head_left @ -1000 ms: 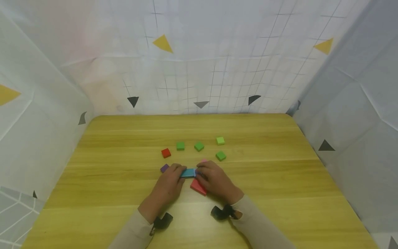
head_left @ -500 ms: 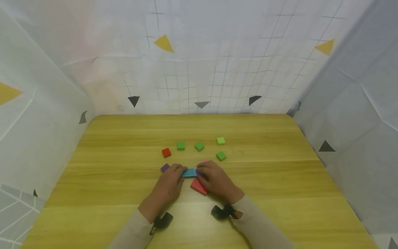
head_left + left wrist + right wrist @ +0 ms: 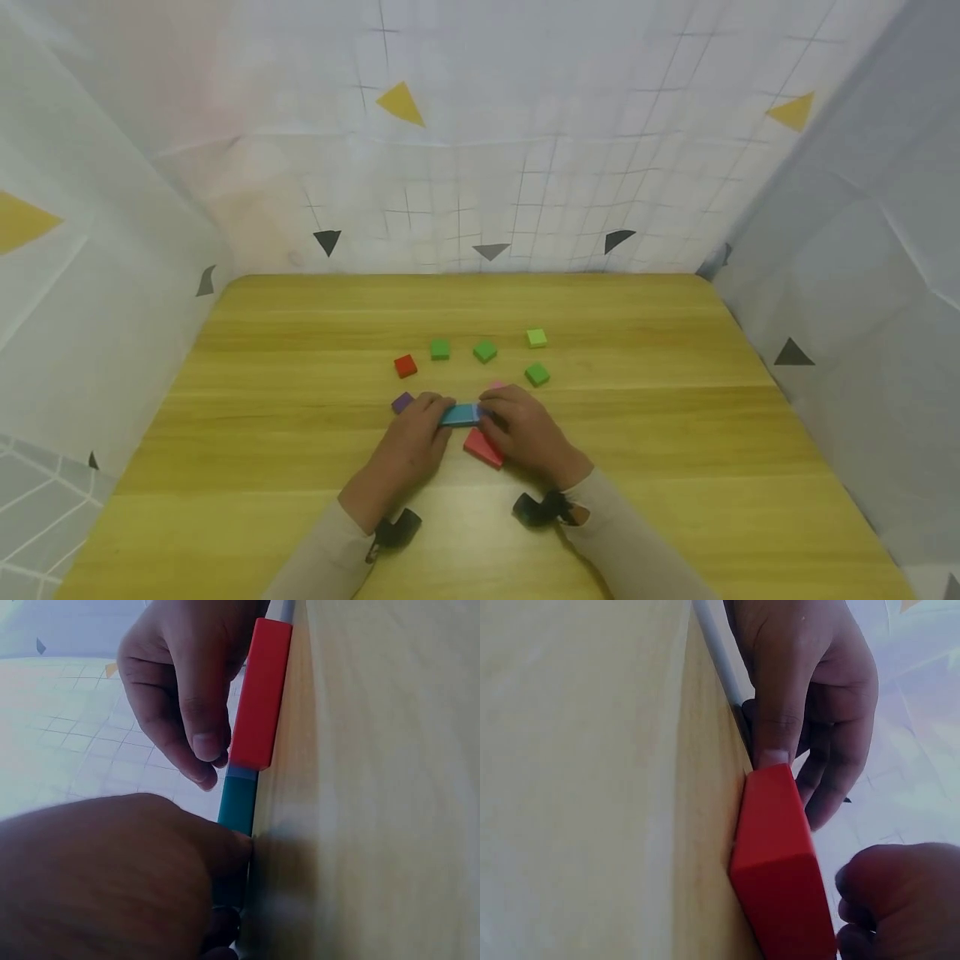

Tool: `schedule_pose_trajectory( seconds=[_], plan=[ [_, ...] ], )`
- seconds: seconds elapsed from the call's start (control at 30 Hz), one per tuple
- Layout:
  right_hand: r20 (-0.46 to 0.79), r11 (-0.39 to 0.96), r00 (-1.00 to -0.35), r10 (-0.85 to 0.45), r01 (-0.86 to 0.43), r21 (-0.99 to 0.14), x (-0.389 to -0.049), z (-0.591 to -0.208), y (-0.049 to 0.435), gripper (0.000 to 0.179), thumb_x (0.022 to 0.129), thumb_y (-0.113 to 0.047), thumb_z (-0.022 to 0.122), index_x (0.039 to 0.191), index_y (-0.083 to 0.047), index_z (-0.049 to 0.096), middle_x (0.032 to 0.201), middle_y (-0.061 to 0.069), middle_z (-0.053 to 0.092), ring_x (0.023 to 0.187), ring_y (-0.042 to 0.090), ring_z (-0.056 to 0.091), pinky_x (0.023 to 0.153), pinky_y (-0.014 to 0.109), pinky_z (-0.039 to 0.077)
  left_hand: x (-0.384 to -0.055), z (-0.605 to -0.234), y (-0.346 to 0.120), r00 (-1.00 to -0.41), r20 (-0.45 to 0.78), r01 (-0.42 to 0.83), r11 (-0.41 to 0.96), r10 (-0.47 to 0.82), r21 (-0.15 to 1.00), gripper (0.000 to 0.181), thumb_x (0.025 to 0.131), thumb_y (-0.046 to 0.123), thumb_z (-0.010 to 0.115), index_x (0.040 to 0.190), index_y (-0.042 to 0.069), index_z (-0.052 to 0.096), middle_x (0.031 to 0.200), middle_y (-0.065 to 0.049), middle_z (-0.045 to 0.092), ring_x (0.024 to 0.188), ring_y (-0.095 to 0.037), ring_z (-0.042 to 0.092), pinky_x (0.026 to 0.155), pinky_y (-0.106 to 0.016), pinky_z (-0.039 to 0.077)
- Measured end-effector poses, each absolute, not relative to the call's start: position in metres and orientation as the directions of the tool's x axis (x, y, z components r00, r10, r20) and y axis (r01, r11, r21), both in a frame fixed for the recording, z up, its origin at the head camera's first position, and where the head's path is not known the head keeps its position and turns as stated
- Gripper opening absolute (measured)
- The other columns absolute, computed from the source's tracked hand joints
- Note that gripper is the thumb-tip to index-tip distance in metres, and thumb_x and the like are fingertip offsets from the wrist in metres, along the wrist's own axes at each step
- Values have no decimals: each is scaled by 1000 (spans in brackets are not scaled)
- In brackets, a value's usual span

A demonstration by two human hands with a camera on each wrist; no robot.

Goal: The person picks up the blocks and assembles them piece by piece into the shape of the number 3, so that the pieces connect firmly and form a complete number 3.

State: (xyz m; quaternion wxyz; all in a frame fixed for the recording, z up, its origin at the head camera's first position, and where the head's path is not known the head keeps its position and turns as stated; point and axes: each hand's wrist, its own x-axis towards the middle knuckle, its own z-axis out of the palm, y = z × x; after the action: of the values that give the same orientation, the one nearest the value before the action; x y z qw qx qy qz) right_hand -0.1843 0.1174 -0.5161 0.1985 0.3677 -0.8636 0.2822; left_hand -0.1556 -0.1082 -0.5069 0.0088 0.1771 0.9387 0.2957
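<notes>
Left hand (image 3: 411,437) pinches one flat, oblong blue block (image 3: 460,415) on the surface (image 3: 300,467); right hand (image 3: 528,435) bends beside its right end, grip unclear; four green blocks (image 3: 485,351) lie beyond.

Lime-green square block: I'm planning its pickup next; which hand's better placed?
Probably the right hand: in the head view, it lies nearer the lime-green square block; the left hand grips the light-blue rectangular block.
</notes>
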Motion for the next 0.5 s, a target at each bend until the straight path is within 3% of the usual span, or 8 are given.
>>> schedule_pose_trajectory(
  seconds=[0.27,0.5],
  plan=[
    [579,629,-723,-378,-659,-412,-190,-516,129,11,92,-16,69,99,-10,75,104,0,71,102,15,63,89,35,54,-156,-505,-107,-936,108,337,761,336,555,38,98,18,61,135,12,57,130,-2,57,122,-20,56,102,-40,49],
    [602,716,-743,-294,-588,-376,-201,-524,147,16,90,-15,68,102,-6,73,105,3,70,103,23,61,91,40,51,-155,-504,-106,-948,71,293,761,311,579,39,99,20,61,137,14,56,132,0,57,123,-18,56,103,-39,48]
  ],
)
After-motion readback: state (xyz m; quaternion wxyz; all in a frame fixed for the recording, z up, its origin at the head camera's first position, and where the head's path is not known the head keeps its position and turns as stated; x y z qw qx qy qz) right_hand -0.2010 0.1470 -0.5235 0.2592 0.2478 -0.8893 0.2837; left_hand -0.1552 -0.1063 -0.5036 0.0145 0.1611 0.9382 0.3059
